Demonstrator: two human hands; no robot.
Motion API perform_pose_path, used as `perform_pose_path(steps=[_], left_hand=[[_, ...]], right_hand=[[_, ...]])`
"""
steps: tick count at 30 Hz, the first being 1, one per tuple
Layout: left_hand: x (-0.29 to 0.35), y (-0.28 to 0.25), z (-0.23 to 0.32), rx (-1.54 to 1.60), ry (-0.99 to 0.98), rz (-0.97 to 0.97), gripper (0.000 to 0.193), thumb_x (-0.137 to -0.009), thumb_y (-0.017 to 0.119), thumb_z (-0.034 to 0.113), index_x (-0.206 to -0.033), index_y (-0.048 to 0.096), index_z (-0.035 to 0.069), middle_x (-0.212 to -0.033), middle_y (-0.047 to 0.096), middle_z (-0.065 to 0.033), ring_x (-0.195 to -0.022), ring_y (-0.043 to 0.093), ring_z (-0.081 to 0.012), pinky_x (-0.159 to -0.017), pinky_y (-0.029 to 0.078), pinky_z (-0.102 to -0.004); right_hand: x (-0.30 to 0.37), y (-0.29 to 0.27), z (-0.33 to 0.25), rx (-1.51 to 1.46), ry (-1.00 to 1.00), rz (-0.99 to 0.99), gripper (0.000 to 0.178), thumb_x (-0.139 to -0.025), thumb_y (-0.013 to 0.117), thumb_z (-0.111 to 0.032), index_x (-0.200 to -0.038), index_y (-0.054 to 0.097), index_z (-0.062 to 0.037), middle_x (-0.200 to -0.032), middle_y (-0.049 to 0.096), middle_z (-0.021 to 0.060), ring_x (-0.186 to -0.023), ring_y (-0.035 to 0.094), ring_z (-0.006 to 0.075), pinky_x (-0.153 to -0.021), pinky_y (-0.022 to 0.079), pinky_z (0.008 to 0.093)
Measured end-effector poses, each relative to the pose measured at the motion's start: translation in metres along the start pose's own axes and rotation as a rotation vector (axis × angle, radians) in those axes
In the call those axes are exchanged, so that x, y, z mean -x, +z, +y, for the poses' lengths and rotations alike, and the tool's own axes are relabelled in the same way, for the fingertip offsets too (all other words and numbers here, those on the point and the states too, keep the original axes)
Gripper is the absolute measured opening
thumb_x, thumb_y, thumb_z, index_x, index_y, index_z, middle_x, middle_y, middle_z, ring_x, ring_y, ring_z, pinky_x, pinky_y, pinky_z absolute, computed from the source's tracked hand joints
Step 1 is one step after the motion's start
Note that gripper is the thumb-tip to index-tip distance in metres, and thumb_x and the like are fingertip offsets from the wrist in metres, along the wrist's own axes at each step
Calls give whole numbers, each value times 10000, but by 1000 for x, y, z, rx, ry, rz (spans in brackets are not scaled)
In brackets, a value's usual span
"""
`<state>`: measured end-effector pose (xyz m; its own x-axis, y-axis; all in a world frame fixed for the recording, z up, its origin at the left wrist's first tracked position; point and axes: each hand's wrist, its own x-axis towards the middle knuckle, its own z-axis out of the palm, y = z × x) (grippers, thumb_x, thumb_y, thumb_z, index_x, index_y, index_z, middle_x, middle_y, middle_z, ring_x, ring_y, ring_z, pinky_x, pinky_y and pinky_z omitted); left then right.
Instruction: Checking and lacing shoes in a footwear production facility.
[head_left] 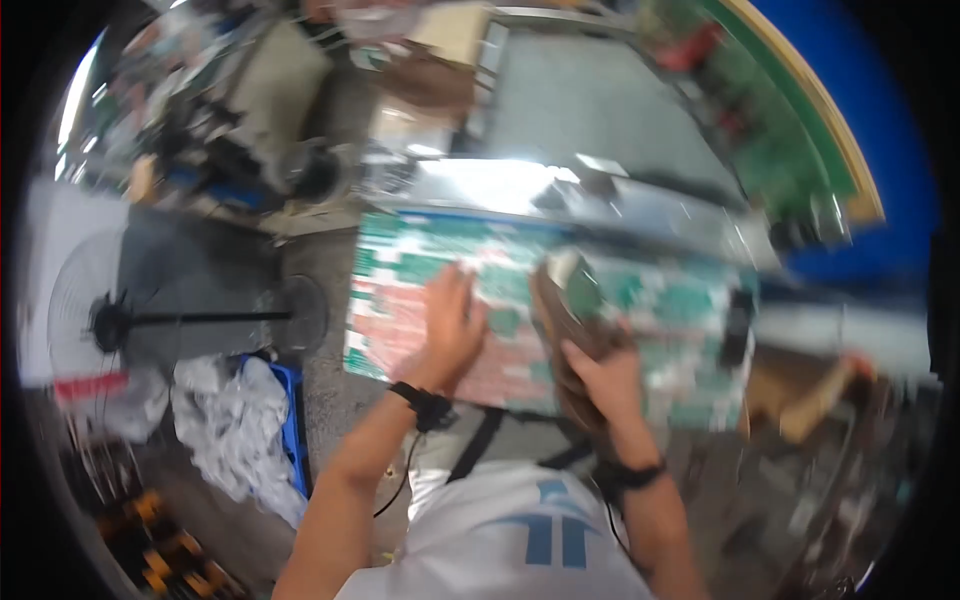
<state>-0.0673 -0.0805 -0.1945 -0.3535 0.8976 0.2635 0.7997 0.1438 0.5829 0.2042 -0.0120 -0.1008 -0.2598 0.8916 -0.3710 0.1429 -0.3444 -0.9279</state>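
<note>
A brown shoe (560, 325) with a pale green and white inside is in my right hand (605, 378), held over the worktop with its long side running away from me. My thumb lies across its near part, and motion blur softens its outline. To its left, my left hand (452, 325) is held low over the worktop with nothing in it, its fingers stretched forward. The worktop (400, 335) has a patchy covering in green, white and pale red. Whether my left hand touches it, I cannot tell.
Beyond the worktop run a shiny metal ledge (480, 183) and a wide grey surface (600, 110). A standing fan (108, 322) is at the left, near a blue crate (292, 410) with crumpled whitish material (225, 430). An opened cardboard box (800, 395) sits at the right.
</note>
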Motion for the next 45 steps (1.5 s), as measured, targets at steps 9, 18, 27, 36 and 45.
perform_pose_path(steps=[9,18,27,36,45], left_hand=[[42,4,117,907,-496,-326,411,-1135,617,125,-1524,597,-7,-1256,755,-101,-1123,707,-148,-961,577,-306],[44,-12,100,801,-356,-233,220,-1072,746,91,-1274,716,9,-1076,715,-7,-964,655,-78,-845,554,-270],[10,-22,121,386,-6,-273,107,-1012,793,53,-1020,689,26,-943,697,-25,-823,650,-96,-723,528,-291],[8,-87,120,1521,-535,-525,155,-1055,740,168,-1055,635,53,-986,643,-32,-797,639,-121,-695,651,-279],[13,-129,163,1482,-176,-635,124,-1037,728,93,-1100,673,2,-1025,687,-59,-876,686,-174,-794,625,-325]], right_hand=[[24,9,38,309,-364,184,840,-849,885,-195,-1560,486,4,-1480,557,232,-1371,576,417,-1161,490,477],[36,-41,63,44,-180,111,615,-936,701,-36,-1540,586,-25,-1326,692,147,-1130,694,185,-1005,559,333],[31,-7,10,671,-801,194,276,-897,835,-162,-1158,766,-108,-1001,714,95,-937,679,359,-872,516,476],[45,-40,5,69,-204,58,97,-1049,714,-81,-1128,742,-31,-1149,777,54,-1051,686,151,-930,530,331],[83,-36,-47,-244,-324,-495,169,-1117,619,-196,-1182,618,-40,-1066,643,43,-981,603,135,-871,506,314]])
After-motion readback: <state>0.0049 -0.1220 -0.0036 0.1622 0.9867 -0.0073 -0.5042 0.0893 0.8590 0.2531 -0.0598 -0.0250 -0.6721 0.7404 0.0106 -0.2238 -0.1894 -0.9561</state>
